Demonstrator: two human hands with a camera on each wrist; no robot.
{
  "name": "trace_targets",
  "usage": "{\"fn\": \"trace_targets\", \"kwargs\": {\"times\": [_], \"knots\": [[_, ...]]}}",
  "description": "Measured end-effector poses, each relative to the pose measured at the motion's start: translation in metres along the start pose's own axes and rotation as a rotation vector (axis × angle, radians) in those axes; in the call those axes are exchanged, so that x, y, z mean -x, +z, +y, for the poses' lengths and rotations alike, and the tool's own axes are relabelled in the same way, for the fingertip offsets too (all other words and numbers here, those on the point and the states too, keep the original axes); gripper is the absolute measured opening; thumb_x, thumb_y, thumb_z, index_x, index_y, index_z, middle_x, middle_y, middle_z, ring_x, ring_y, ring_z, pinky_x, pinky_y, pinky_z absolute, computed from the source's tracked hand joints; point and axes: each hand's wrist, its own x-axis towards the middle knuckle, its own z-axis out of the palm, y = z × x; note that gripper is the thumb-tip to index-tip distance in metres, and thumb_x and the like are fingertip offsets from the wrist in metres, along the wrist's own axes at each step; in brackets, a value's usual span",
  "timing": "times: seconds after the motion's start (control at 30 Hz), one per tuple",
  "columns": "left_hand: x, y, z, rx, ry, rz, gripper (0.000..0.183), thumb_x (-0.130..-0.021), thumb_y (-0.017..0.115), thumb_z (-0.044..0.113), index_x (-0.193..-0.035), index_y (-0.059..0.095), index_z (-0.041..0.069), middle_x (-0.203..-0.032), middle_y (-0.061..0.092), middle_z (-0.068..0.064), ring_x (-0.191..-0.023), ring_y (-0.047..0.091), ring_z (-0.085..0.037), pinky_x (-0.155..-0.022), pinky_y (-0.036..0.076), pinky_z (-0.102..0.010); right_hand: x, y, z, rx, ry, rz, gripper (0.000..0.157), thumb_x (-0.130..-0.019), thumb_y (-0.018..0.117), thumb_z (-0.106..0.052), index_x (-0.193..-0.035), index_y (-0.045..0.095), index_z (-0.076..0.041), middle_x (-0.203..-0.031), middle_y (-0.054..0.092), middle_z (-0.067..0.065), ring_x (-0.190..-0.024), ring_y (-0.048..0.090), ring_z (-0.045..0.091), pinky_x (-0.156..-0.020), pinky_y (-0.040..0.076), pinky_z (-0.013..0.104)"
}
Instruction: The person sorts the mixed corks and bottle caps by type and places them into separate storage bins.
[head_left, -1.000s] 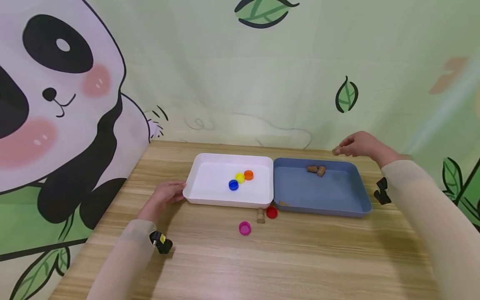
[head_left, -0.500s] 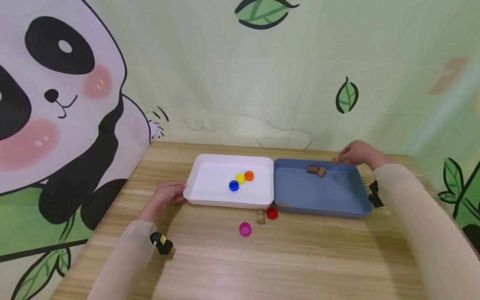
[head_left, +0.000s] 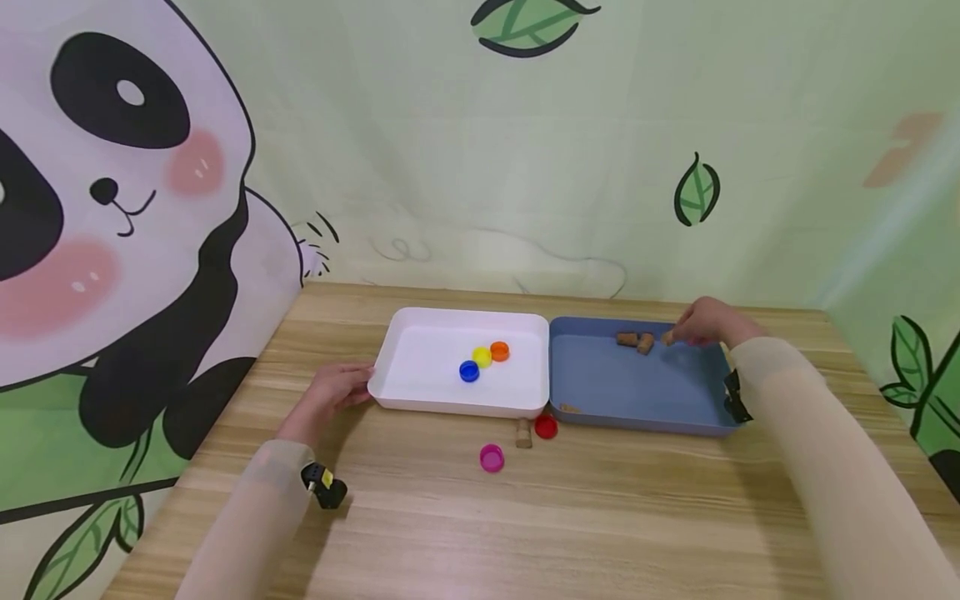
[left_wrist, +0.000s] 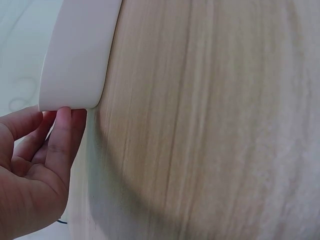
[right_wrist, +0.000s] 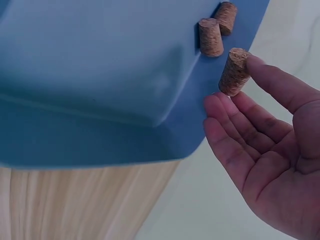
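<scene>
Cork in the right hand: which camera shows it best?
Right wrist view: the cork appears large, its side and one end plain. The head view shows it small, partly hidden by the right hand; the left wrist view lacks it.

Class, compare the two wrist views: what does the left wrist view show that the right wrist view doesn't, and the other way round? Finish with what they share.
Only the left wrist view shows the left hand, its fingertips touching the end of the white tray.

Only the right wrist view shows the right hand holding a cork, with two more corks in the blue tray.

Both show part of the wood table and some pale backdrop.
</scene>
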Motion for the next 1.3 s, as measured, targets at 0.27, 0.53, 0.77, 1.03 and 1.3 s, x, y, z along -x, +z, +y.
{"fn": "trace_targets", "kwargs": {"times": [0.27,0.53,0.77,1.03,1.3], "knots": [[0.001,-0.001,0.002,-0.004,-0.004,0.005,0.049,-0.103,0.059,0.010,-0.144,0.047,-0.014,-0.100,0.073,-0.001,-0.073,0.065,0.001,-0.071,0.061,-0.016,-0.009,0.008,0.002,0.011,0.056,-0.045,0.049,-0.094,0.071,-0.025,-0.119,0.061,0.016,-0.112,0.067,0.026,-0.104,0.066,0.036,-0.094,0.059,0.046],[0.003,0.000,0.004,-0.017,-0.016,0.022,0.048,-0.103,0.060,0.011,-0.144,0.050,-0.012,-0.134,0.066,-0.024,-0.073,0.065,0.000,-0.072,0.061,-0.017,-0.014,0.017,0.001,0.016,0.053,-0.023,0.043,-0.092,0.072,-0.021,-0.113,0.066,0.016,-0.101,0.072,0.025,-0.095,0.069,0.035,-0.084,0.061,0.042],[0.003,0.000,0.003,-0.012,-0.018,0.016,0.048,-0.103,0.060,0.012,-0.144,0.049,-0.011,-0.127,0.071,-0.018,-0.072,0.066,0.000,-0.073,0.062,-0.017,-0.016,0.023,0.002,0.061,0.075,-0.010,0.042,-0.092,0.073,-0.023,-0.108,0.068,0.015,-0.096,0.072,0.024,-0.091,0.069,0.033,-0.084,0.061,0.043],[0.002,0.000,0.004,-0.006,-0.022,0.015,0.049,-0.103,0.061,0.012,-0.145,0.049,-0.010,-0.113,0.074,-0.008,-0.074,0.065,-0.001,-0.073,0.062,-0.017,-0.018,0.025,0.006,0.053,0.076,-0.017,0.041,-0.092,0.073,-0.021,-0.110,0.067,0.016,-0.104,0.071,0.028,-0.097,0.068,0.037,-0.090,0.060,0.047],[0.003,0.000,0.002,-0.002,-0.014,0.012,0.048,-0.103,0.060,0.011,-0.145,0.048,-0.012,-0.112,0.074,-0.008,-0.074,0.065,-0.001,-0.073,0.061,-0.017,-0.018,0.027,0.004,0.063,0.090,-0.022,0.036,-0.092,0.074,-0.020,-0.105,0.070,0.014,-0.098,0.072,0.025,-0.093,0.068,0.034,-0.087,0.060,0.045]]}}
